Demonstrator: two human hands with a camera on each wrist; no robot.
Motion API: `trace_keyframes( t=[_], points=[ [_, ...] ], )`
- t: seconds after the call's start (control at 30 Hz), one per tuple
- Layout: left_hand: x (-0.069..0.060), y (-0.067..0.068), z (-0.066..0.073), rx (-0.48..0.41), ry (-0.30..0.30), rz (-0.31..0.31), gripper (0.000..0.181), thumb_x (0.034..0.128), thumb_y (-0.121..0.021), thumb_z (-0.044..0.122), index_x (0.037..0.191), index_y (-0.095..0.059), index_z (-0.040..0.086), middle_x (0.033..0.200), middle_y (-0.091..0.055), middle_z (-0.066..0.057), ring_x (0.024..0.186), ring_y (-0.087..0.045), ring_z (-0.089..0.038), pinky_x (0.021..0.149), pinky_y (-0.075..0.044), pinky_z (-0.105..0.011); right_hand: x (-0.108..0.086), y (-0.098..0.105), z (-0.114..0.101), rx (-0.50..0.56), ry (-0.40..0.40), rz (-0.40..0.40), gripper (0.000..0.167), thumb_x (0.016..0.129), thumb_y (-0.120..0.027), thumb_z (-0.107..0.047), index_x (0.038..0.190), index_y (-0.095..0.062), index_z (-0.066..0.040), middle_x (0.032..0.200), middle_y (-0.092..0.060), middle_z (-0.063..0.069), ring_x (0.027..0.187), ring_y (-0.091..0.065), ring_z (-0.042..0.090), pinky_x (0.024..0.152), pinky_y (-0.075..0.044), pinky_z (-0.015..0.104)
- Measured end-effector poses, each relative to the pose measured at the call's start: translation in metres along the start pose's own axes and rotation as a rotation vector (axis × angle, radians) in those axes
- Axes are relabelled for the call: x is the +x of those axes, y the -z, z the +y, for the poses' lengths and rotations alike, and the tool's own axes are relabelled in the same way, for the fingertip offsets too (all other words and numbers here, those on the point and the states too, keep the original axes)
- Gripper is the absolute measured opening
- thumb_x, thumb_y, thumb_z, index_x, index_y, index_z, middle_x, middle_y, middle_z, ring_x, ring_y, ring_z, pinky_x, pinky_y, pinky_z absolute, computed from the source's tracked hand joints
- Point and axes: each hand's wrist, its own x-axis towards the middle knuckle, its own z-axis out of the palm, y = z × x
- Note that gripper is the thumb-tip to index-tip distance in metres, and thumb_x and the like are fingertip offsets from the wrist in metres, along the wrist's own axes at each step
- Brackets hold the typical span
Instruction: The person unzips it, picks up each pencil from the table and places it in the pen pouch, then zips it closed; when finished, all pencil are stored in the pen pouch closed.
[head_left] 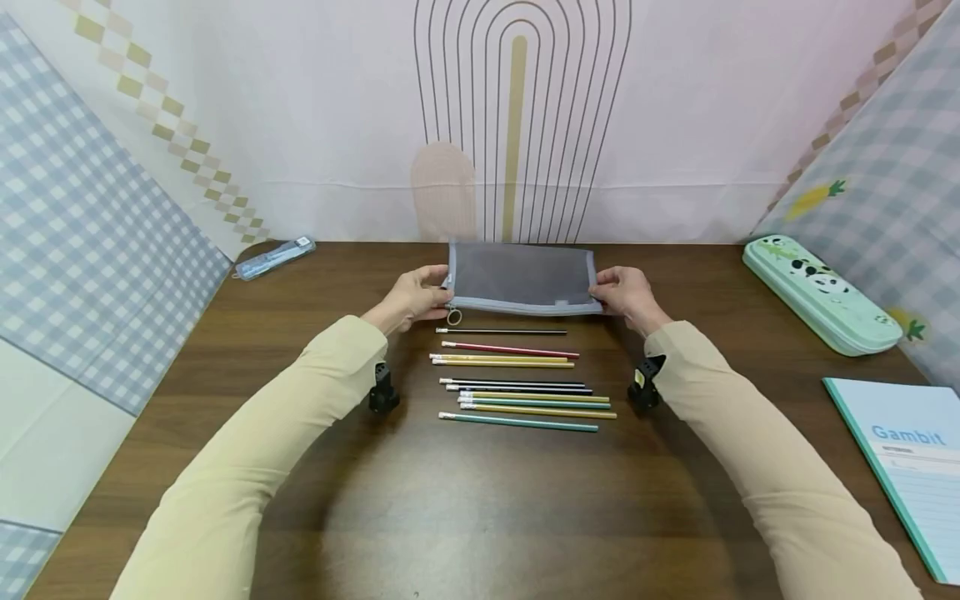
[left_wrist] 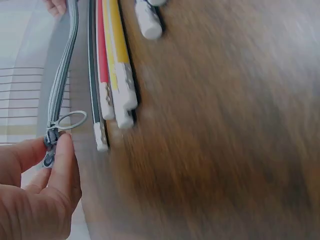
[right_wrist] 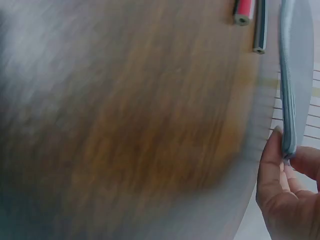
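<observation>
Left fingers and right fingers pinch opposite ends of the gray pouch.

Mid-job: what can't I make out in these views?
Head: back of gray mesh pouch, facing away.
Head: right side of Gambit notebook, cut off by right edge.
Head: label print on blue packet, too small.
Right wrist: eraser end of red pencil, cut off by top edge.
Left wrist: most of right hand, beyond top edge.
</observation>
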Motion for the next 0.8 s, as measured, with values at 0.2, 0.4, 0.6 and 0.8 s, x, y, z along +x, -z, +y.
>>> trace_keyframes(
  t=[0.2,0.4,0.6,0.8],
  points=[
    [-0.003,-0.007,0.001,-0.104,0.057,0.024,0.058,0.0929,-0.052,-0.003,0.146,-0.034,0.012,0.105,-0.051,-0.008,0.079,-0.056,-0.009,0.068,-0.056,-0.016,-0.008,-0.014,-0.005,-0.225,0.236,0.211,0.03,0.089,-0.061,-0.008,0.116,-0.059,0.005,0.101,-0.062,0.02,0.088,-0.058,0.026,0.076,-0.047,0.033],
    [-0.004,-0.017,0.005,-0.188,0.082,0.066,0.057,0.0931,-0.051,-0.003,0.145,-0.035,0.013,0.1,-0.05,-0.007,0.077,-0.054,-0.011,0.062,-0.053,-0.013,-0.033,-0.058,-0.037,-0.132,0.444,-0.059,0.02,0.09,-0.061,-0.004,0.108,-0.065,0.004,0.095,-0.066,0.02,0.079,-0.063,0.028,0.066,-0.056,0.03],
    [-0.005,-0.031,0.009,-0.241,0.084,0.077,0.057,0.0922,-0.053,-0.003,0.145,-0.037,0.013,0.113,-0.051,-0.012,0.079,-0.054,-0.012,0.062,-0.053,-0.014,-0.048,-0.095,-0.054,-0.135,0.453,-0.274,0.021,0.088,-0.064,-0.005,0.108,-0.066,0.003,0.081,-0.065,0.014,0.066,-0.063,0.023,0.057,-0.057,0.027],
    [-0.008,-0.038,0.009,-0.242,0.08,0.078,0.056,0.0927,-0.053,-0.002,0.144,-0.037,0.013,0.133,-0.045,-0.017,0.078,-0.055,-0.011,0.062,-0.053,-0.013,-0.049,-0.106,-0.057,-0.198,0.483,-0.226,0.011,0.086,-0.069,-0.012,0.092,-0.068,-0.003,0.072,-0.064,0.005,0.052,-0.052,0.009,0.049,-0.046,0.021]
  ],
)
